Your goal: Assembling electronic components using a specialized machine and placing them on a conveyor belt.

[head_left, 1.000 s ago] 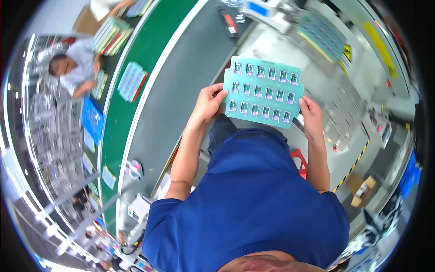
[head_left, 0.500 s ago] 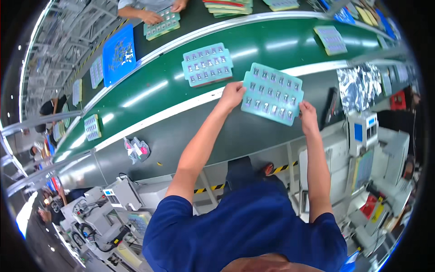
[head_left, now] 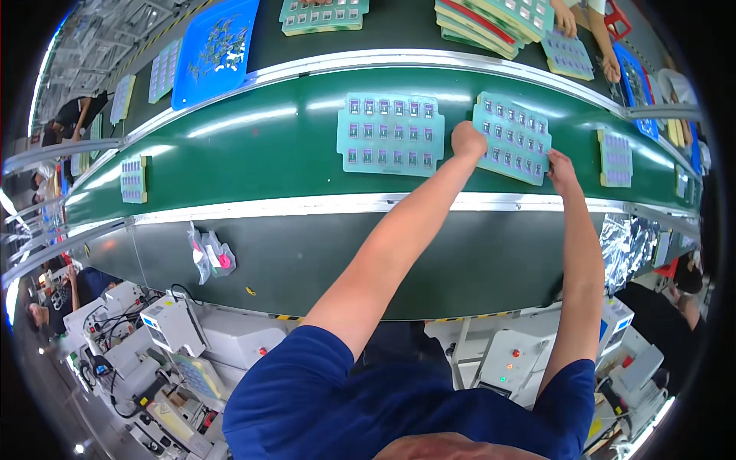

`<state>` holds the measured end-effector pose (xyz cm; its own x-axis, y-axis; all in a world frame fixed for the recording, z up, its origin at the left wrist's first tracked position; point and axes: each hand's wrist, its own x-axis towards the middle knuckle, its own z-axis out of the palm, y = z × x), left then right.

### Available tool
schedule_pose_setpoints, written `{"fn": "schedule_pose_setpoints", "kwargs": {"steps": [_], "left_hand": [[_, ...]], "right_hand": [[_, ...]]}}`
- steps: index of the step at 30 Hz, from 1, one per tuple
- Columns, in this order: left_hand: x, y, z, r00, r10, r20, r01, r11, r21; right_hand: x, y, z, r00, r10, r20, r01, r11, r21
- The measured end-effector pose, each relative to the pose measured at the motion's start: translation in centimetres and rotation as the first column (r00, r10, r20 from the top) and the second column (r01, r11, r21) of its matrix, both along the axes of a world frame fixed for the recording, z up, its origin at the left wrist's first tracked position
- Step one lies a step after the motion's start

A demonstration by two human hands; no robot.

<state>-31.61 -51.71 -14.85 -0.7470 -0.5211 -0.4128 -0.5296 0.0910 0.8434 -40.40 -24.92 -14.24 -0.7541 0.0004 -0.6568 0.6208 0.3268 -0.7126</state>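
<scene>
Nearest you, the dark worktop [head_left: 322, 268] carries a clear plastic bag [head_left: 208, 257] with something pink in it. Past that, over the green belt [head_left: 268, 165], your left hand [head_left: 468, 142] pinches the left edge of a pale green tray [head_left: 512, 139] and your right hand [head_left: 561, 170] pinches its right edge — I cannot tell whether it touches the belt. A second tray [head_left: 391, 132] lies on the belt, just left of your left hand. Farthest — across the belt — are a blue bin [head_left: 188, 93] of small parts and a stack of trays [head_left: 491, 32].

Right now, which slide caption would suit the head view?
Left hand and right hand hold a pale green tray beside another tray on a green surface.
</scene>
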Motion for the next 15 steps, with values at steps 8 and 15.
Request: {"fn": "schedule_pose_setpoints", "kwargs": {"steps": [8, 15], "left_hand": [[3.5, 3.6, 1.0, 0.975, 0.206, -0.085, -0.185, 0.960, 0.211], [8.2, 3.9, 3.0, 0.452, 0.793, 0.409, -0.353, -0.262, 0.898]], "right_hand": [[-2.7, 1.0, 2.0, 0.856, 0.379, -0.351, -0.019, 0.702, 0.712], [2.3, -27.6, 8.3, 0.205, 0.760, -0.616, -0.634, 0.583, 0.508]]}}
